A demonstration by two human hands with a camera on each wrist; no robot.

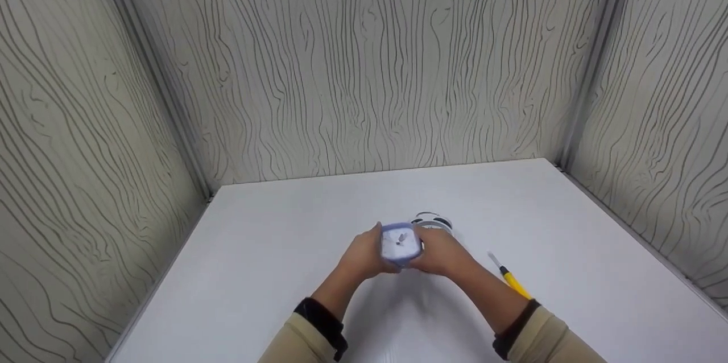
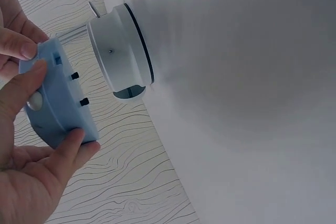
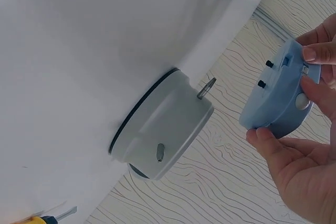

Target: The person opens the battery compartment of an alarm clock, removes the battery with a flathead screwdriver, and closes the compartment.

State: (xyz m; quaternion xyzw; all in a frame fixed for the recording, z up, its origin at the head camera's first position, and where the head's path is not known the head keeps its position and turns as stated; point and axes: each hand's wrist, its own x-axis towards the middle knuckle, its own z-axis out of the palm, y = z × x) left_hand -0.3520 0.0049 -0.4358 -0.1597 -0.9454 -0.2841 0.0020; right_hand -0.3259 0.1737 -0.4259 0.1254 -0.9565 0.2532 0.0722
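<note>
A small light-blue alarm clock (image 1: 401,243) is held above the table, its white dial towards the head view. My left hand (image 1: 364,252) grips one side of it. The other side is gripped by my right hand (image 1: 441,252). Black knobs stick out of the blue clock's back (image 2: 68,93) in the left wrist view. On its edge in the right wrist view is a round white button (image 3: 302,101), with fingertips close by. Behind my right hand lies a white round alarm clock (image 1: 433,221), partly covered in the head view.
To the right on the white table (image 1: 273,226) lies a screwdriver (image 1: 515,282) with a yellow handle, partly behind my right forearm. Wood-grain patterned panels (image 1: 364,67) stand around the table's back and sides.
</note>
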